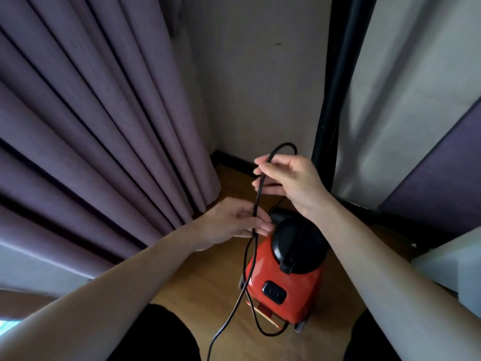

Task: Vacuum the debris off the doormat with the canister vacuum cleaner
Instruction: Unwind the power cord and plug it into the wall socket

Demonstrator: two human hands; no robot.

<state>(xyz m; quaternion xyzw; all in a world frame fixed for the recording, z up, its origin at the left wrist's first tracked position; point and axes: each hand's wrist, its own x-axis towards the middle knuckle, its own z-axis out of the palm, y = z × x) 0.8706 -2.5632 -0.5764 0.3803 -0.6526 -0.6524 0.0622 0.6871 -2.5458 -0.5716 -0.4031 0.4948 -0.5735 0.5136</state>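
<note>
Both hands are occupied with the black cord (258,195): it is pinched as a raised loop by the right hand (291,183) and gripped lower down by the left hand (234,222). The red vacuum cleaner (283,277) is stood on the wooden floor (208,282) directly beneath, beside the curtain (104,126). No doormat is seen. The step is judged to be cord preparation. Next, a socket must be found; none is visible.
</note>
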